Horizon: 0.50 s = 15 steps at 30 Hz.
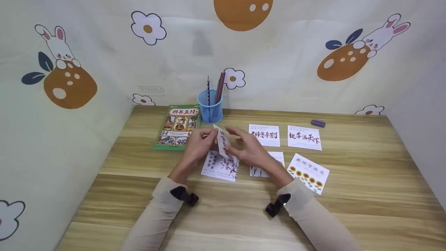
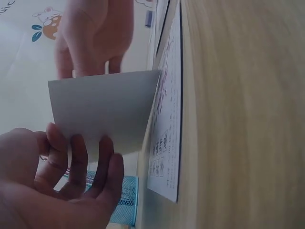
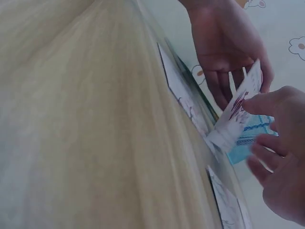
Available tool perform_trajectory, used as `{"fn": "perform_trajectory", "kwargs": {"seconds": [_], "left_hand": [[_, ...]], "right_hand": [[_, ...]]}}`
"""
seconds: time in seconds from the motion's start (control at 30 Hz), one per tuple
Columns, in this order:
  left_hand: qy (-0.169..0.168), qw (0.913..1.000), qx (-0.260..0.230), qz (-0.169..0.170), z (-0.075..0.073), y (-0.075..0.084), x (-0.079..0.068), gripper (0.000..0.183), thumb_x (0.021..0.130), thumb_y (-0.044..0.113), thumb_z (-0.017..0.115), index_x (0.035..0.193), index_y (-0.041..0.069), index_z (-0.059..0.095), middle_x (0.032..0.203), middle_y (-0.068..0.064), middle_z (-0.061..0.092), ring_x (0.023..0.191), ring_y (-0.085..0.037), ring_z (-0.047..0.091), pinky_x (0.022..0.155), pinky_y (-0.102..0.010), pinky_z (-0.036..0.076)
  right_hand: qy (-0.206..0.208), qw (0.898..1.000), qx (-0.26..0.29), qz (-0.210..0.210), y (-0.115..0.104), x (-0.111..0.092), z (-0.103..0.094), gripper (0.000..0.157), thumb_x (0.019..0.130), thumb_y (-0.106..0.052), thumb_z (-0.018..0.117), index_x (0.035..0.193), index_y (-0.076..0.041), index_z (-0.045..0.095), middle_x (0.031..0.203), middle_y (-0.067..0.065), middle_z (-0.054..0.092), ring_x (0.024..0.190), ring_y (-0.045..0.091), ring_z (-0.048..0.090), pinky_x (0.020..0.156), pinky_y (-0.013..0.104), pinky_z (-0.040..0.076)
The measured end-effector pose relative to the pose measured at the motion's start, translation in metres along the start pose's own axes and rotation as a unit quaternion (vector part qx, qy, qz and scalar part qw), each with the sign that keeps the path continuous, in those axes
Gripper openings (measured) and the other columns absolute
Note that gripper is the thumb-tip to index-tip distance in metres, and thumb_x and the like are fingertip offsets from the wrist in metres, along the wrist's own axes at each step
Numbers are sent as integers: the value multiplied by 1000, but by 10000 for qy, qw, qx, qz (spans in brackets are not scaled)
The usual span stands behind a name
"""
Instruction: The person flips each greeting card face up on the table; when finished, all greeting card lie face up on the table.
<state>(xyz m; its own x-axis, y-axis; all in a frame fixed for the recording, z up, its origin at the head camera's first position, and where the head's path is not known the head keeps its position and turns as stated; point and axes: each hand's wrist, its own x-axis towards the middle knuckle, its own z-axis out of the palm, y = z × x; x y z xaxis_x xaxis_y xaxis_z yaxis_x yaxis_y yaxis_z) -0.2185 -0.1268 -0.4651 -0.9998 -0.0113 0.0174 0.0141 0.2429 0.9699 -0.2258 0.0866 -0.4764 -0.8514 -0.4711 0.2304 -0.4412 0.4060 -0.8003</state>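
Observation:
Upright between both hands is a white card (image 1: 223, 142) with dark red lettering; its plain grey back (image 2: 105, 102) faces the left wrist camera. My left hand (image 1: 201, 142) pinches the card by its left edge, fingers against the back. On the printed face rests the thumb of my right hand (image 1: 251, 148), while that hand's other fingers stand spread apart from the card. Beneath, a card with pink blossoms (image 1: 221, 167) lies on the table, partly covered by the held one. Another card (image 1: 278, 158) is mostly hidden under my right wrist.
Two red-lettered cards (image 1: 305, 137) and a sunflower card (image 1: 308, 174) lie to the right on the wooden table (image 1: 237, 223). A purple cylinder (image 1: 318, 123) is behind them. At the back stand a blue mesh pencil cup (image 1: 210, 113) and a flat green-edged book (image 1: 179, 122).

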Motion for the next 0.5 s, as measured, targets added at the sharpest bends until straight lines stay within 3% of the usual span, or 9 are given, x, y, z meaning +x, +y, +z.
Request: {"fn": "perform_trajectory", "kwargs": {"seconds": [0.1, 0.17, 0.27, 0.37, 0.5], "left_hand": [[-199, 9990, -339, 194, 0, -1, 1, 23, 105, 24, 70, 86, 12, 71, 101, -2, 74, 101, -16, 69, 89, -28, 57], [-550, 9955, -666, 379, 0, -1, 1, 14, 103, 23, 74, 105, 10, 71, 119, -7, 74, 118, -22, 71, 101, -35, 59], [-1295, 9850, -968, 604, -2, 0, 0, 41, 100, 24, 80, 132, 7, 63, 139, -12, 66, 134, -30, 67, 114, -45, 56], [-1866, 9762, -744, 820, -4, 0, -2, 60, 96, 19, 82, 148, 11, 54, 152, -10, 61, 145, -30, 59, 124, -48, 47], [-2196, 9693, -613, 920, -6, 1, -2, 77, 90, -7, 70, 159, 11, 44, 162, -15, 53, 151, -35, 52, 127, -52, 43]], "right_hand": [[-52, 9999, 58, 91, 2, -1, 1, 67, 99, -22, 79, 159, -12, 52, 162, 12, 57, 151, 33, 53, 126, 52, 44], [130, 9997, 52, 209, 3, -1, 0, 64, 99, -26, 80, 157, -15, 54, 162, 10, 56, 153, 32, 51, 126, 51, 44], [523, 9978, 191, 361, 3, -2, -2, 57, 99, -28, 81, 148, -15, 56, 159, 9, 58, 153, 32, 51, 125, 51, 46], [900, 9942, 426, 412, 4, -1, -3, 45, 98, -23, 82, 134, -10, 59, 146, 13, 65, 143, 33, 60, 120, 50, 51], [1416, 9854, 768, 553, 7, 1, -5, 26, 97, -10, 79, 118, -3, 66, 124, 15, 72, 118, 32, 75, 101, 39, 64]]}}
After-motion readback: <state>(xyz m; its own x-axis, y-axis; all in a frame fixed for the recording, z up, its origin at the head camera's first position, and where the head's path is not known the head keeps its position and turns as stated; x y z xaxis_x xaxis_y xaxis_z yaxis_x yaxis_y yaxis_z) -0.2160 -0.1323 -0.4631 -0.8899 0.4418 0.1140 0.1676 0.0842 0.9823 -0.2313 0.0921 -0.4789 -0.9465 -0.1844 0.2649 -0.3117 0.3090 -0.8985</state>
